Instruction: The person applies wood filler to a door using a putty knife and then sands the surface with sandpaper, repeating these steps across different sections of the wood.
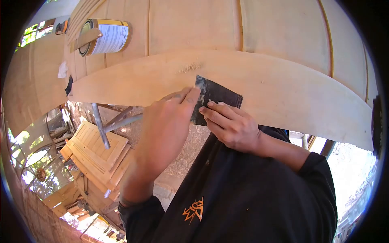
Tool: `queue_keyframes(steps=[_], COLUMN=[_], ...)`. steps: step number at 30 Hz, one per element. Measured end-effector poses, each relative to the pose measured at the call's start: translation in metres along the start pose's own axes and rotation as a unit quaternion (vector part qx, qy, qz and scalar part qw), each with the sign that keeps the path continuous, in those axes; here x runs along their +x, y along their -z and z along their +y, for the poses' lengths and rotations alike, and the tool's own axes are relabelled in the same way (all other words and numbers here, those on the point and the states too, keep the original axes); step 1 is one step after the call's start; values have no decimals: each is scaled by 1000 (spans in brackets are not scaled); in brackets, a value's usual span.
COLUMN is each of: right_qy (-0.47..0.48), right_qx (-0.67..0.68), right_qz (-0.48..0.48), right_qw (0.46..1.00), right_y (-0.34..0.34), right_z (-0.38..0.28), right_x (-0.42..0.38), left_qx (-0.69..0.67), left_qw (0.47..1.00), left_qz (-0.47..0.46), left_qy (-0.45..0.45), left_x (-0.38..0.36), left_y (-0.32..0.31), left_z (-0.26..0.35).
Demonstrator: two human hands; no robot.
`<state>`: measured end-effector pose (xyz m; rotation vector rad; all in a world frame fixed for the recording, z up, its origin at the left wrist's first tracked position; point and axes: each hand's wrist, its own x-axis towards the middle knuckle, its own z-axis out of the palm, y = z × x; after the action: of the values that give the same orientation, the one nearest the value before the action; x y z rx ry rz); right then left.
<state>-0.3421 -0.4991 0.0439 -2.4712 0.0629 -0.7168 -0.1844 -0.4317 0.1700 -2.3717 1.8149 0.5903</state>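
A thin, dark, four-sided plate (221, 93) with pale smears is held above the near edge of a light wooden panel (275, 93). My right hand (235, 127) grips its lower edge, fingers bent over the top face and thumb hidden. At the plate's left edge is my left hand (172, 125), its fingers closed together and touching or nearly touching it. Whatever lies inside those fingers is hidden. A rough, darkened patch (190, 67) marks the panel just beyond the plate.
A labelled tin (109, 36) stands at the upper left, with a flat wooden-looking piece (86, 39) across its mouth. Grooved wooden boards (194, 24) extend behind the panel. Metal legs (100, 125) and stacked panelled doors (97, 146) are below left.
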Motion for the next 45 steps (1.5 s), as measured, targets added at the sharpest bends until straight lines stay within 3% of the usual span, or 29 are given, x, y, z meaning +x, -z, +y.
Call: queue_keyframes(steps=[3, 6, 9, 12, 15, 18, 24, 27, 33, 42, 45], right_qy=[3, 6, -6, -5, 4, 9, 9, 18, 33, 37, 34], right_qx=[-9, -9, 0, -3, -7, -10, 4, 0, -10, -37, -44], right_qz=[1, -1, -2, -2, -4, -2, 3, -4, -8, 22, 33], right_qw=[1000, 1000, 1000, 1000, 1000, 1000, 1000, 1000, 999, 998, 998], right_y=[-1, -1, -1, 2, 0, 1, 5, 9, 5, 0, -4], right_z=[-1, 0, -4, -3, -2, -1, 0, -1, -1, -3, -1], right_x=[-3, -1, -3, -1, -2, -2, 1, 0, -2, -2, -3], left_qx=[-9, 15, -6, 20, 5, 10, -64, -50, -21, 59, 21], left_qw=[999, 1000, 996, 998, 1000, 1000, 991, 994, 996, 993, 997], left_qz=[47, -11, 86, -57, 24, -3, 113, 89, -4, -23, -5], left_qy=[-5, -10, -24, 24, -13, 22, 44, -40, -84, -98, -77], left_x=[2, -2, 7, 6, 7, 6, 5, -14, -43, -42, -41], left_y=[-14, 3, -12, 9, -3, 0, 0, -4, -24, -16, -19], left_z=[-3, -2, -1, 3, -1, 2, 1, -9, -19, -6, 0])
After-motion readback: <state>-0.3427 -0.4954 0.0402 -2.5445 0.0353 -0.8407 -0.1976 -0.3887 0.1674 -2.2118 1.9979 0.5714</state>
